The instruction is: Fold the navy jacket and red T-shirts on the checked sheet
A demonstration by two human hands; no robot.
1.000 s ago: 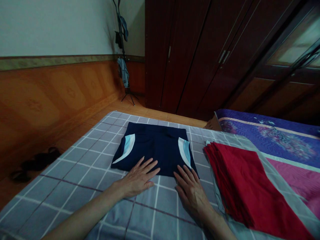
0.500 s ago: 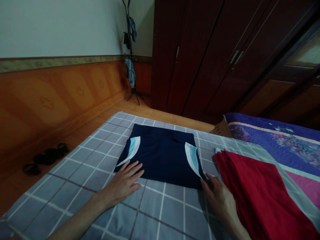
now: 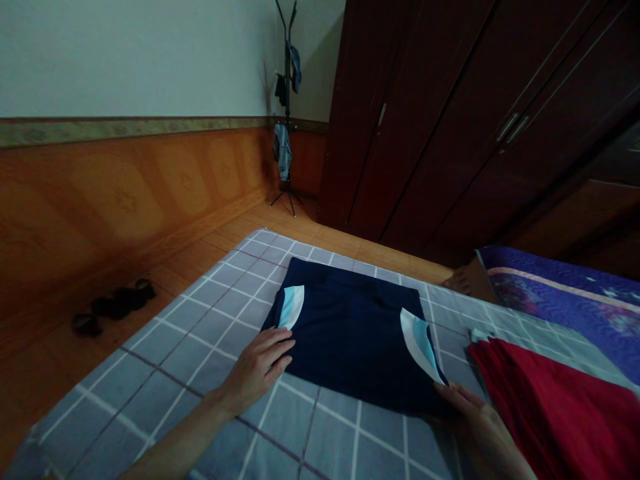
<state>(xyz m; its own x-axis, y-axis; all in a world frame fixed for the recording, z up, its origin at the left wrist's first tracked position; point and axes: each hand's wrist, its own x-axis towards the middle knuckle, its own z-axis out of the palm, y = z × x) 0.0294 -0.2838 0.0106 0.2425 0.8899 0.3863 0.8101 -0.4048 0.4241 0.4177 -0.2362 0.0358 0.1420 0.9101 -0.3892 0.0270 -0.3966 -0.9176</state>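
A folded navy garment (image 3: 355, 327) with white and light-blue curved panels at both sides lies on the grey checked sheet. My left hand (image 3: 263, 360) is at its near left corner, with bent fingers closed over the edge and the corner hidden beneath them. At the near right corner, my right hand (image 3: 475, 420) pinches the cloth, thumb on top and the other fingers mostly out of sight underneath. That corner is raised slightly off the sheet.
To the right of my right hand lies a stack of red cloth (image 3: 555, 393). The checked bed surface (image 3: 200, 373) ends at the tiled floor. Beyond it are a purple bedcover (image 3: 575, 280), a coat rack (image 3: 287, 113), a dark wardrobe (image 3: 425, 120) and black footwear (image 3: 120, 303).
My right hand has taken hold of the near right corner and lifted it a little. My left fingers, spread flat before, are now bent around the left corner. The view has shifted left.
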